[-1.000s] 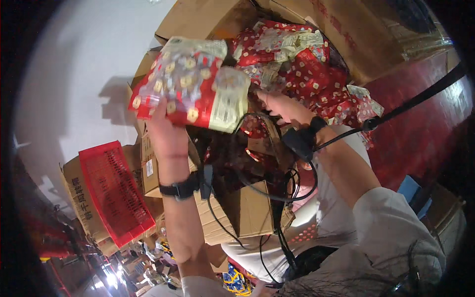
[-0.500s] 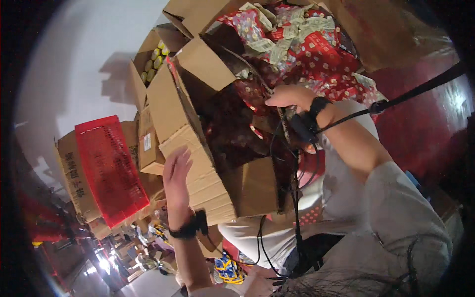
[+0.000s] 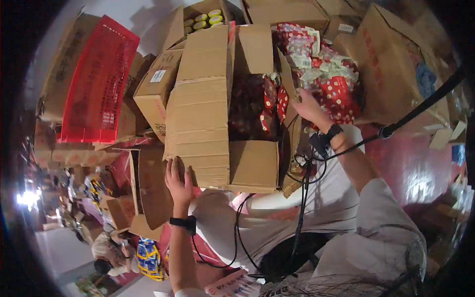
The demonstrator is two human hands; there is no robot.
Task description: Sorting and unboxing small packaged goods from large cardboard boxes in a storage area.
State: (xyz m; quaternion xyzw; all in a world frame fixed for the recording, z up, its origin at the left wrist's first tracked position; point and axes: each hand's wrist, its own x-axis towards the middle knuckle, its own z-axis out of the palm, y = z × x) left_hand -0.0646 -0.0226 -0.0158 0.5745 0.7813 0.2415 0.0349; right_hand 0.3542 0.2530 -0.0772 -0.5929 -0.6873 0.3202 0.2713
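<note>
White label (image 3: 158,76) on carton (image 3: 152,93), blurred red lettering (image 3: 373,64) on box (image 3: 396,91)

Two hands (image 3: 178,184), one open carton (image 3: 200,123) between them, two black wristbands (image 3: 183,223), one red crate (image 3: 95,89) at left, at least five yellow-lidded containers (image 3: 200,18) far, red packets (image 3: 339,91) at right too heaped for me to count, one other person (image 3: 109,250) at left

Storeroom or packing area, open cardboard cartons (image 3: 200,119), red plastic crate (image 3: 96,89), heaped red packets (image 3: 338,94)
</note>
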